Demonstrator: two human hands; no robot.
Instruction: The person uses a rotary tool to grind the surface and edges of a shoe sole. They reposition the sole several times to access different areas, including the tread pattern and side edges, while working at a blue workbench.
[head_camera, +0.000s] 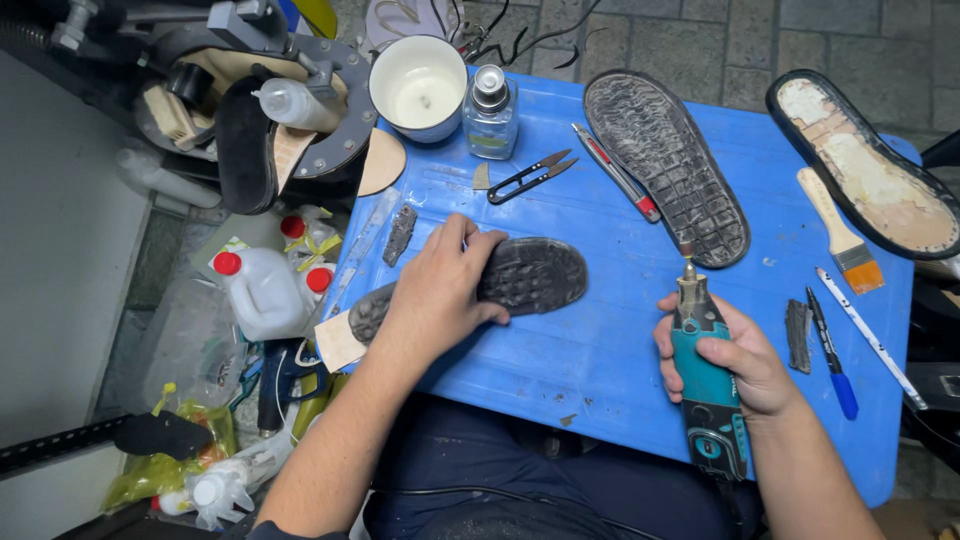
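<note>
Left hand (440, 290) presses flat on the dark sole (520, 275); right hand (735, 360) grips a teal rotary tool (705, 370).

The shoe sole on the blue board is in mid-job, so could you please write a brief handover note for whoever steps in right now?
Left hand: pressed flat on the dark shoe sole, holding it tread-up on the blue board.
Right hand: gripping the teal rotary tool, bit pointing up and away, clear of that sole.
Nearby: second sole tread-up, third sole at the far right, brush, snips, white cup, glass bottle.
Done: nothing I can judge from the held sole.
Left: the tool is not yet on it.
</note>
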